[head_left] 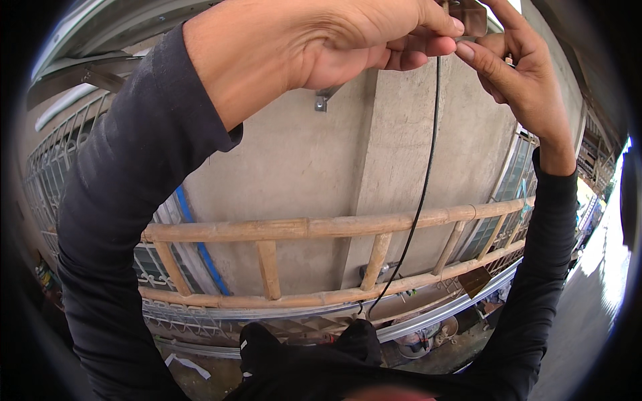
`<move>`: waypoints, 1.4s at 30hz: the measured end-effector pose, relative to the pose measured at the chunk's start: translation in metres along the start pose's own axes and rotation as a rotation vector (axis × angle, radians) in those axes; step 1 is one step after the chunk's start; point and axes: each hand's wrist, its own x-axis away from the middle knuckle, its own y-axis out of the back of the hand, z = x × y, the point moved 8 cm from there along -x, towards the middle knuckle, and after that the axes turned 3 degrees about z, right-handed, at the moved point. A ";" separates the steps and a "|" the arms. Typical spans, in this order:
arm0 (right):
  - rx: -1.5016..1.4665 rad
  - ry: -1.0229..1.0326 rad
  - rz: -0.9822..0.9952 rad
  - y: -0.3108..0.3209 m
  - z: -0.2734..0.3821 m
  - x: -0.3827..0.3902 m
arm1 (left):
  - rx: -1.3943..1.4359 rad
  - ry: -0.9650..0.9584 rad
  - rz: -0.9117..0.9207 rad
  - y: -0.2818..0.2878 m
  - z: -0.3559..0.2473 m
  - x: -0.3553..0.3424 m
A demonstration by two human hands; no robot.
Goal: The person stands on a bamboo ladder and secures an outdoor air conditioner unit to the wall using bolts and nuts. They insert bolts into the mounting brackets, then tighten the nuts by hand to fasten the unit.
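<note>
Both my hands are raised to the top of the view, fingertips nearly meeting in front of a grey wall. My left hand [361,40] is closed, thumb against fingers, at the upper end of a black cable [428,167]; whether it grips the cable or a small part is hidden. My right hand [525,73] is closed too, thumb and finger pinched beside the left fingertips around something too small to make out. Just behind the fingers is a brownish, shiny metal plate [473,19]. The cable hangs down past a bamboo ladder toward my legs.
The bamboo ladder [307,228] runs sideways across the wall [281,167] in front of me. A small metal bracket [321,104] is on the wall. Long metal channels [428,321] and a bucket [416,344] are below. Window grilles [63,157] stand at left.
</note>
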 end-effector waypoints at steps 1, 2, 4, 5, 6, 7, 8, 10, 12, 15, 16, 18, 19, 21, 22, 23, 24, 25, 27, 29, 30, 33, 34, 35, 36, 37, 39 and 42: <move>-0.012 0.008 0.010 0.000 0.001 -0.001 | 0.026 -0.037 0.062 -0.003 -0.004 0.005; -0.023 0.016 0.018 -0.001 0.002 -0.001 | 0.024 -0.035 0.053 -0.006 -0.004 0.004; -0.030 0.019 0.018 -0.001 0.003 -0.001 | -0.007 0.009 -0.038 0.001 0.001 0.002; -0.026 0.017 0.013 -0.001 0.003 0.000 | 0.016 0.015 -0.007 0.002 0.002 0.002; -0.024 0.017 0.010 -0.002 0.003 0.000 | 0.039 0.021 0.024 0.002 0.003 0.004; -0.008 0.032 -0.002 -0.002 0.003 -0.001 | 0.109 -0.008 0.170 -0.002 -0.002 0.011; 0.009 0.042 -0.017 -0.003 0.003 -0.001 | 0.132 -0.032 0.248 -0.005 -0.005 0.012; 0.016 0.037 -0.027 -0.003 0.000 -0.002 | 0.133 -0.074 0.333 -0.008 -0.011 0.015; -0.005 0.009 -0.021 -0.003 -0.005 -0.002 | 0.123 -0.103 0.232 -0.008 -0.018 0.020; 0.024 0.042 -0.012 -0.002 -0.002 -0.001 | 0.102 -0.146 -0.077 -0.008 -0.018 0.037; 0.041 0.049 -0.010 -0.001 -0.002 0.000 | 0.054 -0.173 -0.174 -0.013 -0.016 0.043; 0.073 0.061 -0.009 -0.001 0.000 0.000 | 0.044 -0.215 -0.278 -0.011 -0.017 0.046; 0.054 0.054 -0.011 -0.001 -0.001 0.000 | 0.083 -0.231 -0.286 -0.011 -0.015 0.045; 0.017 0.037 -0.014 -0.002 -0.002 0.000 | 0.224 -0.202 -0.101 -0.015 -0.014 0.040; 0.004 0.036 -0.011 -0.002 -0.002 0.000 | 0.323 -0.155 0.089 -0.019 -0.020 0.040; -0.011 0.037 -0.009 -0.002 -0.002 0.000 | 0.357 -0.148 0.127 -0.018 -0.019 0.042; -0.026 0.036 -0.008 -0.002 -0.001 0.000 | 0.390 -0.140 0.164 -0.019 -0.019 0.043; -0.008 0.028 -0.006 -0.002 -0.001 -0.001 | 0.361 -0.172 0.050 -0.012 -0.014 0.047; 0.031 0.010 -0.002 -0.001 -0.002 -0.001 | 0.249 -0.247 -0.136 -0.005 -0.007 0.050; -0.022 0.007 0.016 -0.001 -0.002 0.000 | 0.196 -0.283 -0.195 -0.005 -0.005 0.050; -0.049 0.004 0.026 -0.001 -0.003 -0.001 | 0.226 -0.275 -0.182 -0.005 -0.004 0.048; -0.040 0.036 0.015 -0.003 -0.001 -0.002 | 0.512 -0.154 0.029 -0.005 -0.002 0.048; -0.036 0.030 0.008 -0.003 -0.001 -0.002 | 0.507 -0.160 0.046 -0.002 -0.003 0.050; -0.033 0.022 0.001 -0.002 -0.001 -0.001 | 0.476 -0.219 0.006 0.002 -0.001 0.048; -0.029 0.012 -0.006 -0.002 -0.001 -0.001 | 0.443 -0.277 -0.035 0.007 0.000 0.046; -0.035 0.013 0.009 -0.002 0.001 0.000 | 0.382 -0.389 -0.136 0.009 0.004 0.040; -0.046 0.017 0.033 -0.003 0.003 0.000 | 0.340 -0.436 -0.252 0.013 0.014 0.031; -0.007 0.000 -0.001 -0.001 0.002 -0.001 | 0.432 -0.272 -0.165 -0.007 0.040 0.017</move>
